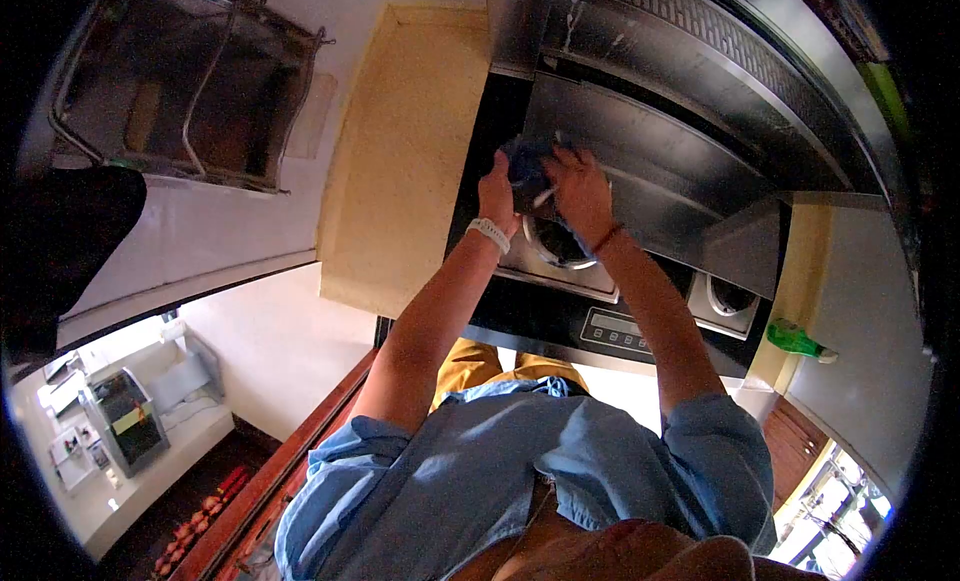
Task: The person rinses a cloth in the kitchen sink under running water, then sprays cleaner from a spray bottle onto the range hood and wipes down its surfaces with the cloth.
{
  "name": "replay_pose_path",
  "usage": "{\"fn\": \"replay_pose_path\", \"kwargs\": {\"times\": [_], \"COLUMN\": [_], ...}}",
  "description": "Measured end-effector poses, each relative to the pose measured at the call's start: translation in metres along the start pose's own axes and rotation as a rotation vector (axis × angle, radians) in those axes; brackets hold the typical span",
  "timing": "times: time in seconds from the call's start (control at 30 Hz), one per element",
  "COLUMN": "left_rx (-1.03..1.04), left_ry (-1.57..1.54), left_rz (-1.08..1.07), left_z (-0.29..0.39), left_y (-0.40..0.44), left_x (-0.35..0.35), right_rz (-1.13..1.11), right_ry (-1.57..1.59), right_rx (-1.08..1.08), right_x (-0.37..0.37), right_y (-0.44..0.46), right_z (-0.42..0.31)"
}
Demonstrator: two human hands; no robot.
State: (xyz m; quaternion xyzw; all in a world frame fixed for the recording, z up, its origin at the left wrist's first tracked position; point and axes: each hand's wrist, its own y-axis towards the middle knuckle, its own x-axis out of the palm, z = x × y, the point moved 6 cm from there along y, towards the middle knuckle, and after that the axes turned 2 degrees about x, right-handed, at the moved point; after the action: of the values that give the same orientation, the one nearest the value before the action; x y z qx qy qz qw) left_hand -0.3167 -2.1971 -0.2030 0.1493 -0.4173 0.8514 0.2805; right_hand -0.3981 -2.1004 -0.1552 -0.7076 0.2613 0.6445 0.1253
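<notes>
A dark blue, crumpled thing that looks like a cloth [528, 164] is between my hands, smeared by motion. My left hand [499, 195], with a pale band at its wrist, grips the cloth's left side, thumb pointing away from me. On the other side my right hand [582, 191] has its fingers bent over the cloth; their tips are blurred. A small whitish thing [543, 196] shows between the hands, too unclear to name. Just below them is a round metal ring [562, 253] on a black-and-steel appliance with a button panel [618, 328].
Large steel panels [660, 146] rise beyond my hands. A yellowish ledge [410, 161] runs along the left, with a wire rack [205, 91] past it. Towards the right are a second round fitting [728, 297] and a green bottle [797, 339].
</notes>
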Motion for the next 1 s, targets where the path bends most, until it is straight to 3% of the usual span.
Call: {"fn": "replay_pose_path", "kwargs": {"times": [0.07,0.17,0.23,0.33,0.37,0.5,0.6,0.67,0.83,1.0], "left_rx": [-0.073,-0.166,-0.169,-0.192,-0.209,-0.183,-0.224,-0.222,-0.184,-0.191], "left_ry": [0.057,-0.079,-0.073,-0.127,-0.187,-0.31,-0.386,-0.34,-0.357,-0.311], "left_rz": [-0.046,-0.04,-0.001,0.017,-0.016,-0.087,-0.148,-0.025,-0.101,-0.143], "left_z": [-0.009,-0.023,-0.018,-0.02,-0.021,-0.045,-0.042,-0.034,-0.03,-0.042], "left_y": [-0.011,-0.023,-0.033,-0.032,-0.026,0.007,0.007,-0.005,-0.009,0.007], "left_x": [-0.005,-0.008,-0.008,-0.011,-0.007,-0.024,-0.019,-0.013,-0.009,-0.02], "right_rz": [0.056,-0.061,0.071,-0.012,-0.011,-0.02,-0.11,-0.114,-0.069,-0.103], "right_ry": [-0.02,-0.173,-0.24,-0.125,-0.125,-0.067,-0.019,-0.064,-0.236,-0.134], "right_rx": [0.023,0.184,0.287,0.323,0.327,-0.039,-0.089,-0.063,0.124,0.192], "right_x": [0.004,0.013,0.016,0.018,0.016,-0.021,-0.027,-0.022,0.015,0.02], "right_y": [0.024,0.066,0.087,0.094,0.087,0.02,-0.019,-0.005,0.069,0.075], "right_z": [0.014,0.043,0.06,0.06,0.053,-0.029,-0.05,-0.037,0.028,0.022]}}
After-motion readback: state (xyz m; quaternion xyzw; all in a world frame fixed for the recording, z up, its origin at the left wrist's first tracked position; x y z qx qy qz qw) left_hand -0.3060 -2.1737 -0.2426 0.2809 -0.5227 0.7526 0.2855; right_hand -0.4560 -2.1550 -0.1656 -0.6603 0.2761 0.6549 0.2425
